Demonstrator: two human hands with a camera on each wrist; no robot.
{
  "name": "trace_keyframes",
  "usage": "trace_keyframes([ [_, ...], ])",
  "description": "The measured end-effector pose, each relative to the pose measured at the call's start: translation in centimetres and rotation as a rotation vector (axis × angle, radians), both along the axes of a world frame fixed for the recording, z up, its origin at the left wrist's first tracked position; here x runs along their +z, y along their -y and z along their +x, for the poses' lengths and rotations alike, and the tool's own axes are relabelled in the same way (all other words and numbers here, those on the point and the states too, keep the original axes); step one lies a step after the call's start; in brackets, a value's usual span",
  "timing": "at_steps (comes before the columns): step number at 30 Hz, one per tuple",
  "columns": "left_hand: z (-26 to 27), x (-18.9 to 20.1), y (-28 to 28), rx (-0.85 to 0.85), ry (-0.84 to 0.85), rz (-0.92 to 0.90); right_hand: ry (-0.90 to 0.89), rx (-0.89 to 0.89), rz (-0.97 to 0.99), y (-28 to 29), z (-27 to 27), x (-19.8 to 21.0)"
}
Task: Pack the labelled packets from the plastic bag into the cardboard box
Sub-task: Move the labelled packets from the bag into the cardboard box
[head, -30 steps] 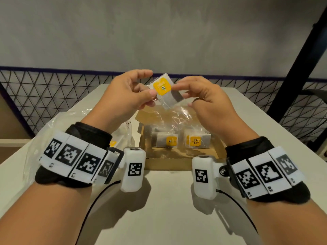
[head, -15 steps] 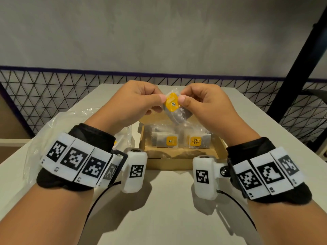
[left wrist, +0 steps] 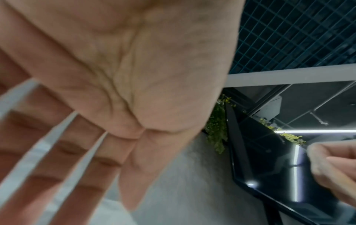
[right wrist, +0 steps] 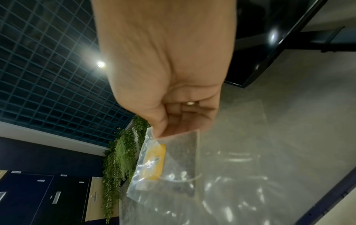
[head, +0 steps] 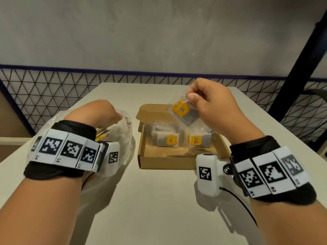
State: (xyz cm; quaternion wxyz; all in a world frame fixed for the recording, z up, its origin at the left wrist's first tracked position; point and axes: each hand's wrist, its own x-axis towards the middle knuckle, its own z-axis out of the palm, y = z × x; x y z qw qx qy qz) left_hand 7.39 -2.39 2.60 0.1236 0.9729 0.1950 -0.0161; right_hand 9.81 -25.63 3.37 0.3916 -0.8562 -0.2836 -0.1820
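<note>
Now that the left hand point(head: 99, 112) has let go and moved to the plastic bag point(head: 122, 137), fingers spread and empty, the right hand point(head: 210, 106) alone pinches the packet point(head: 184, 112) above the cardboard box point(head: 177, 156), ready to drop it in.

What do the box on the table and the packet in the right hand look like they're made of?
The box looks like plain brown cardboard: matte, with folded walls and a flap at the back. The packet pinched by the right hand seems to be thin clear plastic film: glossy and see-through in the right wrist view, with a yellow label that is probably paper or a sticker, over a grey sachet.
</note>
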Motion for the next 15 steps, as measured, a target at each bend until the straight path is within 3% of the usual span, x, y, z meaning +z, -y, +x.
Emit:
trace_keyframes([
  [9, 0.5, -1.3, -1.2, 0.057, -0.251, 0.129, 0.012, -0.03, 0.103, -0.2, 0.0, -0.3],
  [15, 0.1, -0.7, -1.0, 0.066, -0.145, 0.174, -0.037, -0.021, 0.025, -0.1, 0.1, -0.2],
])
